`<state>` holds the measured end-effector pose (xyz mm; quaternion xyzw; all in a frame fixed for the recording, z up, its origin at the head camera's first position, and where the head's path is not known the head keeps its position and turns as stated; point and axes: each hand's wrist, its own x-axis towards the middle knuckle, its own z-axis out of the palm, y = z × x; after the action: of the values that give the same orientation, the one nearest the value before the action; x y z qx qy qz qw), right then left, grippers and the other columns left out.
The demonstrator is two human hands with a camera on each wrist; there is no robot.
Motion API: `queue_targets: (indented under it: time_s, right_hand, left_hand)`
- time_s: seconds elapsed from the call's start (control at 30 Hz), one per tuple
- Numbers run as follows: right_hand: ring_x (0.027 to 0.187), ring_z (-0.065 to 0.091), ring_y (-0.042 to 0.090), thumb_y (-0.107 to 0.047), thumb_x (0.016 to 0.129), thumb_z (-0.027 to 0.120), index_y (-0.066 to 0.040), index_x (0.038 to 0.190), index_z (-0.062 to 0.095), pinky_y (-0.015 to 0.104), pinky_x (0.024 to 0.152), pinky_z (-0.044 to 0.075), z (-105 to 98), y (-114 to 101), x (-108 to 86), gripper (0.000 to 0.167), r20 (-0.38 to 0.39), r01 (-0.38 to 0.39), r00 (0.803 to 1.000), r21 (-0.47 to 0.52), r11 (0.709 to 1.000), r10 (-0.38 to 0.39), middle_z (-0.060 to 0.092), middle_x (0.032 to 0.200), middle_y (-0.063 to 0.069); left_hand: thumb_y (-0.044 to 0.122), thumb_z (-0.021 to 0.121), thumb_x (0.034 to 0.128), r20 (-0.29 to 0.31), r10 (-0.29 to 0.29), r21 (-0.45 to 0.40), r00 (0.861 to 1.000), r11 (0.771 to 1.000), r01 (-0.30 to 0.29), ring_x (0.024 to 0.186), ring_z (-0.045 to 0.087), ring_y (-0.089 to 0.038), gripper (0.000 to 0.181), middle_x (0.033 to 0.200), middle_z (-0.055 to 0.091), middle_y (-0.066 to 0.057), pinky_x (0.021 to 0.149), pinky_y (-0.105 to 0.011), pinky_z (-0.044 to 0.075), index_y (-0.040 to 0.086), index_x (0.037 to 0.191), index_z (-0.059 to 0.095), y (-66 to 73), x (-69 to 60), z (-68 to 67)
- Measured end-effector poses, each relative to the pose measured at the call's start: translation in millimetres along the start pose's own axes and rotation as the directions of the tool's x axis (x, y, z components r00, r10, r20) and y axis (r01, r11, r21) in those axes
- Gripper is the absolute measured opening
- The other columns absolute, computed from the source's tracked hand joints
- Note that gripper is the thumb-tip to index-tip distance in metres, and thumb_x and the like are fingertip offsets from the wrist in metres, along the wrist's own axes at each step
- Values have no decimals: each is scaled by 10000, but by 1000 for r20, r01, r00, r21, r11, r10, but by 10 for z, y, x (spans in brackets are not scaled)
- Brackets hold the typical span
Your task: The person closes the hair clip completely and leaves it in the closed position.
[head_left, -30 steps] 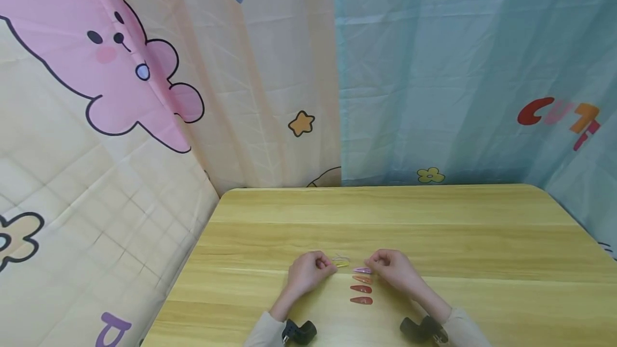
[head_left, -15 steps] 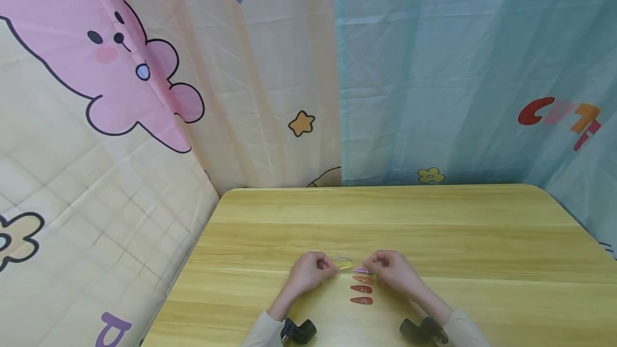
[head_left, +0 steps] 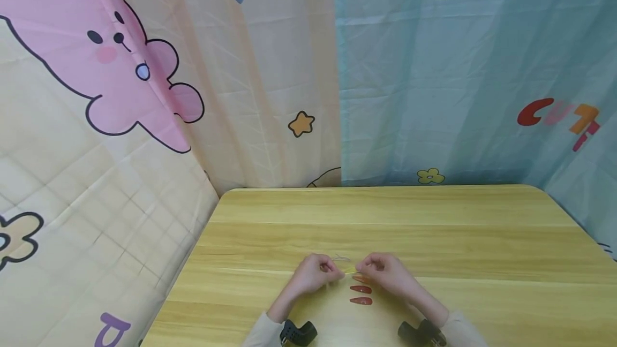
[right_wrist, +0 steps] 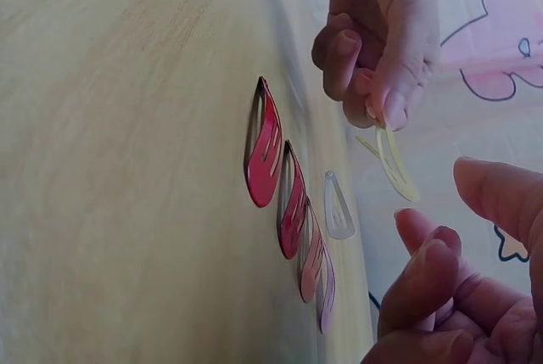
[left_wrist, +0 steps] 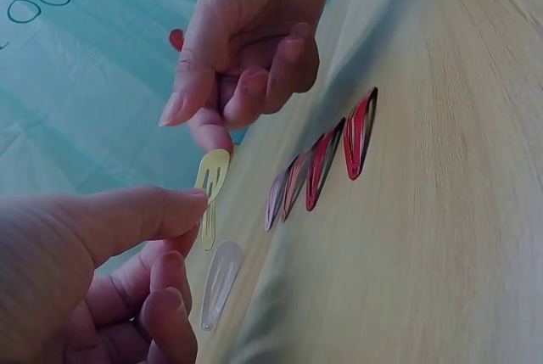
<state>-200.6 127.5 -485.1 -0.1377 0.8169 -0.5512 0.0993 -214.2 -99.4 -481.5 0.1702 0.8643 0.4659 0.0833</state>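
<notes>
My left hand (head_left: 314,273) pinches a yellow snap hair clip (left_wrist: 214,169) between thumb and index finger, above the table. The clip stands partly open, its thin bar apart from the upper plate. My right hand (head_left: 388,271) is at the clip's wide end; in the left wrist view its index fingertip seems to touch it, with the thumb apart. Below lie two red hair clips (head_left: 361,289), an orange one (right_wrist: 311,266) and a lilac one (right_wrist: 327,296) in a row. The lilac clip is hidden in the head view. A whitish clip (right_wrist: 338,207) lies farther back.
The wooden table (head_left: 434,218) reaches back to printed curtains (head_left: 270,68). A dark wrist-worn device (head_left: 299,333) sits at the left wrist and another dark device (head_left: 421,333) at the right wrist.
My left hand has moved slightly right with the yellow clip, which now covers the lilac clip's place in the head view. My right hand has come left to the clip.
</notes>
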Motion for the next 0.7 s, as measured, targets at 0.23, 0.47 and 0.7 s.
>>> queue_targets:
  time_s: [0.23, 0.47, 0.7]
  right_hand:
    - [554, 485, 111, -336, 888, 667, -71, 928, 663, 225, 493, 403, 17, -8, -7, 268, 28, 47, 999, -35, 998, -46, 603, 689, 69]
    - [611, 553, 163, -331, 890, 664, -76, 914, 663, 245, 560, 438, 38, -14, -16, 256, 55, 67, 996, -40, 997, -65, 639, 721, 73]
    - [568, 523, 131, -318, 891, 663, -70, 898, 668, 224, 515, 431, 48, -22, -25, 248, 51, 75, 996, -36, 997, -73, 623, 692, 76]
  left_hand:
    - [218, 769, 783, 21, 14, -26, 1000, 1000, -13, 549, 513, -82, 175, 669, 580, 52, 488, -216, 403, 103, 724, 652, 40, -9, 16]
    - [219, 770, 782, 34, 21, -26, 999, 999, -20, 531, 493, -67, 185, 651, 574, 55, 475, -203, 385, 102, 710, 646, 68, -15, 29]
    - [214, 770, 780, 33, 24, -22, 999, 999, -24, 545, 478, -64, 181, 656, 566, 60, 478, -203, 379, 105, 708, 644, 82, -29, 38]
